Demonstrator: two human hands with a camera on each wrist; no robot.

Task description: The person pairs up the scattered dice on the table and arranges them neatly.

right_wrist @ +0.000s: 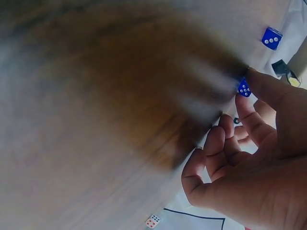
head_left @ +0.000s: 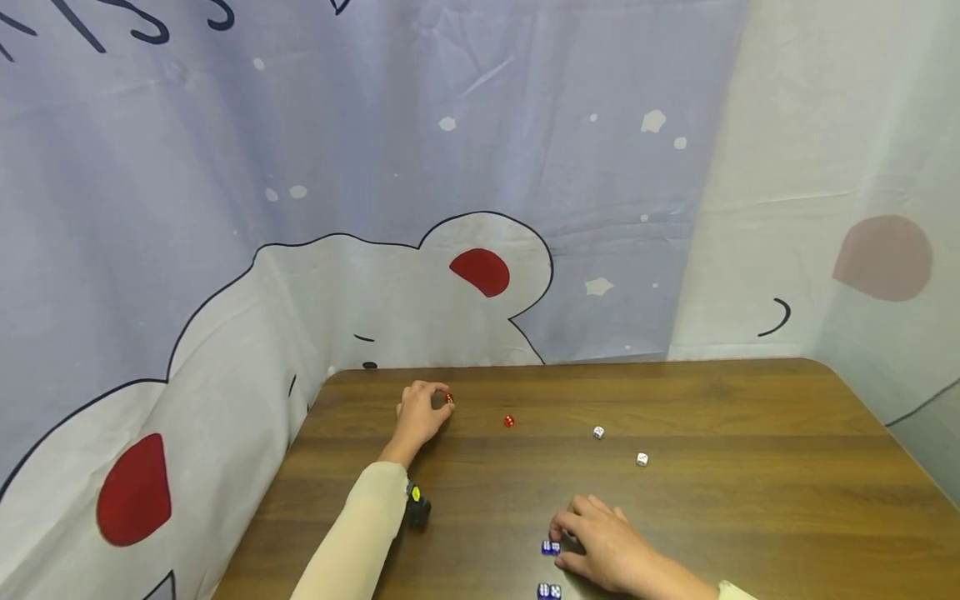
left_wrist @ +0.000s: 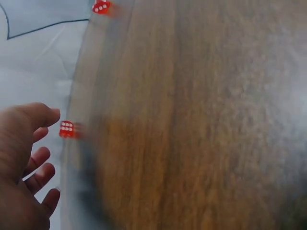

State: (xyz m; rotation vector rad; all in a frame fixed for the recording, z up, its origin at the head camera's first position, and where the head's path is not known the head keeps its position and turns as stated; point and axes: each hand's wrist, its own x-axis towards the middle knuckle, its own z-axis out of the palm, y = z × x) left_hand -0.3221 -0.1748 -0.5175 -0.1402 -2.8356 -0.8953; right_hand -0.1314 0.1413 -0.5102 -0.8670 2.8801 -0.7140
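At the far left of the table, my left hand [head_left: 422, 412] reaches around a red die [head_left: 449, 398], thumb and index finger spread to either side of it. In the left wrist view this die [left_wrist: 67, 129] shows six white dots, just past the fingertips of the left hand [left_wrist: 24, 158]. Nearer the front, my right hand [head_left: 607, 542] has its thumb and index finger apart beside a pair of blue dice [head_left: 551, 547] set side by side. From the right wrist, one blue die [right_wrist: 244, 88] appears between those two fingertips.
A second red die [head_left: 509, 421] lies right of the left hand. Two white dice, one farther back [head_left: 598, 432] and one nearer [head_left: 642, 459], sit right of centre. Another blue pair [head_left: 549, 591] stands at the front. A printed curtain [head_left: 480, 167] hangs behind the wooden table [head_left: 750, 500].
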